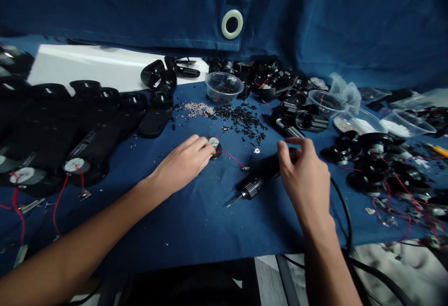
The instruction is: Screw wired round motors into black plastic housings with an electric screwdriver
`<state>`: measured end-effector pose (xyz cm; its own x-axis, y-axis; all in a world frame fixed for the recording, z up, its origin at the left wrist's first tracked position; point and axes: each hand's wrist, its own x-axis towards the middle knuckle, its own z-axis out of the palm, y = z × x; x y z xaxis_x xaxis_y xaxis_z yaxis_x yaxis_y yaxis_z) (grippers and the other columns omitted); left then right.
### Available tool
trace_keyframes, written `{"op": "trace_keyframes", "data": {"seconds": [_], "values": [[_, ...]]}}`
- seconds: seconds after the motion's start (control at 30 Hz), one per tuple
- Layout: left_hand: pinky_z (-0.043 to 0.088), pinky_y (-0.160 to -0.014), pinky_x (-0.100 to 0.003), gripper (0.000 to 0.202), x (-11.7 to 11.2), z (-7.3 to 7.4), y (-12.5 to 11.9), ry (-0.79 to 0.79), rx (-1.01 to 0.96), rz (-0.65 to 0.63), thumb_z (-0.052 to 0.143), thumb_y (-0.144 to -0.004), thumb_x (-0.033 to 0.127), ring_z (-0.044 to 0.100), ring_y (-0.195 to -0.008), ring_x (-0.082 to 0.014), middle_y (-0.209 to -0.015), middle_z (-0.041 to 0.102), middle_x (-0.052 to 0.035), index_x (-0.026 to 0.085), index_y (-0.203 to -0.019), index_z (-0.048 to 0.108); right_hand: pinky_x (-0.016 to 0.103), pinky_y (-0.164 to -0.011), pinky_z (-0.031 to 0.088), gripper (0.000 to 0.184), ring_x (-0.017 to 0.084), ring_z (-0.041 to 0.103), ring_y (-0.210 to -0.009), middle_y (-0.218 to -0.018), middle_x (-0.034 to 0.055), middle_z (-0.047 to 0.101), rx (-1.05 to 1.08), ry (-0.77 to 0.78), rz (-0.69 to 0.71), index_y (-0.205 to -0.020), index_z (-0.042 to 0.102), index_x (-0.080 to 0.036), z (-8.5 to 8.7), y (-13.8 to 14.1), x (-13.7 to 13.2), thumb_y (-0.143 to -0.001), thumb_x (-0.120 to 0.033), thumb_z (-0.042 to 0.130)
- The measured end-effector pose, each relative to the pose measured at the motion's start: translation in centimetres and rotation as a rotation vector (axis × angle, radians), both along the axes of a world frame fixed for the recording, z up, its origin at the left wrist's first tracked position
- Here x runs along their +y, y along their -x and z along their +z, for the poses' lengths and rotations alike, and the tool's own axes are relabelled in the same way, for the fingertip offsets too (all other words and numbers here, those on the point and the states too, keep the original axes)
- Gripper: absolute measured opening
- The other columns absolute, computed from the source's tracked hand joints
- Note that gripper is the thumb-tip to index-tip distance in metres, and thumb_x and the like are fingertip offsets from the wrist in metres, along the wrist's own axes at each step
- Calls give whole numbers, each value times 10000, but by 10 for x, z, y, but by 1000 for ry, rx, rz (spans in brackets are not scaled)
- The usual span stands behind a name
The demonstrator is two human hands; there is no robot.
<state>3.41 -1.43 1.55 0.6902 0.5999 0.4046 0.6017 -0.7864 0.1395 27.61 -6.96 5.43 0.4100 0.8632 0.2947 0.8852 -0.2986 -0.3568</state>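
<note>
The left hand (184, 161) pinches a black disc (215, 151); its red wire (233, 156) could snag the electric screwdriver (257, 182) beside the spread right hand (304, 175).

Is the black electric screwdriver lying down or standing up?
Lying down: the electric screwdriver rests on its side on the blue cloth.

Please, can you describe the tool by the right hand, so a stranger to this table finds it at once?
On the blue cloth, look at the front middle, below the scattered small black pieces. The right hand is over a black electric screwdriver. Only it has a ribbed collar and a thin metal bit pointing down-left.
</note>
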Motion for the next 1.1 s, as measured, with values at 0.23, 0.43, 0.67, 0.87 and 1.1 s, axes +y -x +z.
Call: {"op": "trace_keyframes", "data": {"seconds": [0.23,0.43,0.67,0.87,1.1], "values": [[451,-862,-347,160,1,-2,3,33,-45,-39,457,-935,138,515,-938,-188,-981,592,-72,118,-1028,586,389,-504,451,1111,263,569,-421,-490,-1,565,373,283,-107,-1476,17,-46,-28,-17,-6,-716,-649,558],[448,-854,-322,150,1,-2,4,125,-132,-130,468,-929,124,525,-927,-168,-978,605,-50,145,-998,600,316,-385,414,969,212,542,-373,-483,-37,556,690,73,-111,-1382,314,-106,-32,-17,2,-617,-552,708],[454,-843,-298,117,-3,-2,0,206,-187,-166,491,-924,140,519,-895,-149,-920,599,-34,144,-934,607,234,-425,342,292,90,405,-489,-652,-25,489,1070,-416,-40,-819,573,-176,-15,-12,-2,-720,-448,611],[456,-855,-297,127,-5,-3,2,190,-171,-149,502,-920,148,517,-924,-150,-984,568,-51,157,-974,617,282,-534,422,279,115,436,-566,-712,6,461,1317,-661,94,-705,473,-222,22,11,17,-778,-484,413],[455,-874,-305,96,-8,-4,0,239,-241,-93,508,-919,156,516,-927,-142,-995,537,-46,155,-956,597,234,-554,432,219,80,480,-579,-640,-29,372,1544,-865,321,-620,454,-188,40,24,42,-753,-359,423]]}}
